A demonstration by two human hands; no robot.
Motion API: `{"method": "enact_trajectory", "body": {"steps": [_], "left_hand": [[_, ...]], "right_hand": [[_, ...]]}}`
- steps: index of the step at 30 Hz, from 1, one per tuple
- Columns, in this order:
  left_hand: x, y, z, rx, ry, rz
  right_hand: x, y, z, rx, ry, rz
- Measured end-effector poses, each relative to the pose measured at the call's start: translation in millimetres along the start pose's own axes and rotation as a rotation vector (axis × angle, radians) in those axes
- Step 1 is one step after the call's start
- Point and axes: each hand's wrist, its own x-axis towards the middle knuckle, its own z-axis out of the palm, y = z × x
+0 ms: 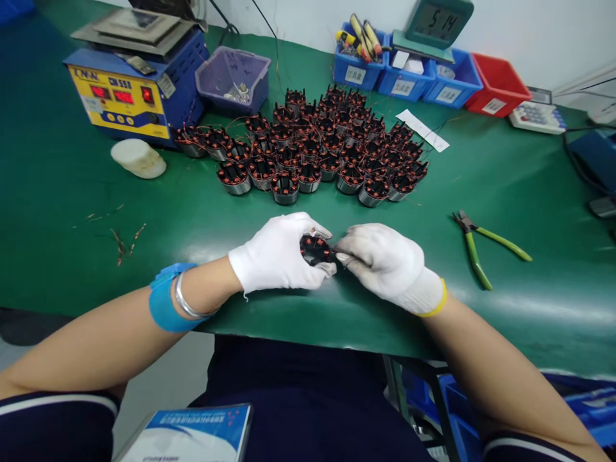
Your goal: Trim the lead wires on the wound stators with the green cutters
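Observation:
Near the table's front edge, my left hand in a white glove grips a motor stator, a black ring with copper windings. Its thumb and fingers curve around the ring's left side. My right hand, gloved in white with a yellow cuff, pinches at the stator's right edge; what lies between those fingertips is too small to make out. Beyond both hands stands a large group of similar stators with loose copper wire ends. Green-handled cutting pliers lie open to the right of my right hand.
A blue soldering station stands back left, with a purple bin beside it and a whitish block in front. Wire scraps lie left. Blue bins, a red bin, a digital clock and a calculator line the back.

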Motion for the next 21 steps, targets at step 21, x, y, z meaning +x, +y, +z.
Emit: {"method": "enact_trajectory", "body": {"steps": [21], "left_hand": [[1.8, -9.7, -10.6, 0.175, -0.172, -0.026]], "right_hand": [[-135.4, 69.3, -60.1, -0.362, -0.298, 1.283]]}}
